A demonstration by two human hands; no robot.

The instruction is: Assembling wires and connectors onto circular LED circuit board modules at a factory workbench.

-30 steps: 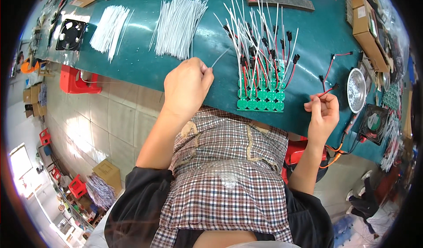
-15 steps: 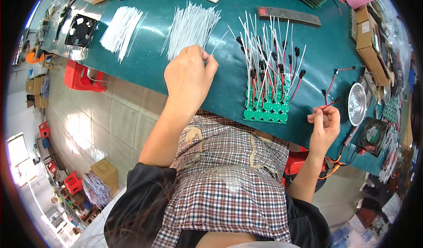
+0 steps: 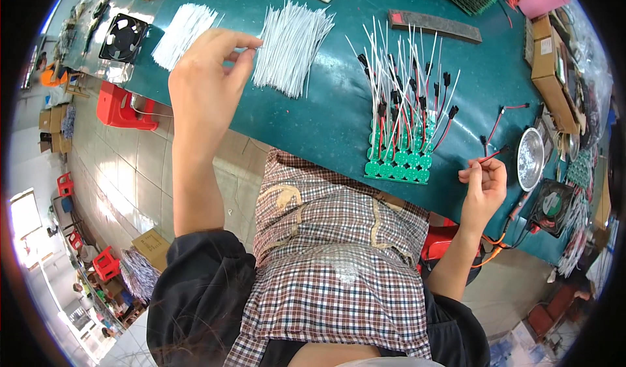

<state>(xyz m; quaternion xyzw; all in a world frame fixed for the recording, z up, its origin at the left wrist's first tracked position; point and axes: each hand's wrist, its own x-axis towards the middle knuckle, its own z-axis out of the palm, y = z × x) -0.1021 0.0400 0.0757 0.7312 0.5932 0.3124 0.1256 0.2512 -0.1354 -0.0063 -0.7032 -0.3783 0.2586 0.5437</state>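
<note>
My left hand [image 3: 207,73] is above the table between two bundles of thin white wires, the left bundle [image 3: 186,31] and the larger right bundle [image 3: 293,47]. Its thumb and forefinger come together in a pinch beside the larger bundle; whatever they may hold is too small to make out. At the right, my right hand [image 3: 486,187] pinches a red-and-black connector lead [image 3: 493,155] with a black plug end. Between my hands lies a panel of round green circuit boards [image 3: 398,171], with white wires and plugged leads [image 3: 417,86] standing up from it.
Beside my right hand are a metal bowl [image 3: 529,159], a loose connector lead [image 3: 497,122] and a black fan [image 3: 551,204]. A dark bar [image 3: 437,26] lies behind the boards. Another fan [image 3: 122,37] is far left; a cardboard box [image 3: 551,76] stands at right.
My left hand has moved left, away from the near end of the larger white bundle. The white wire seen at its fingertips before no longer shows. My right hand keeps its lead almost still.
</note>
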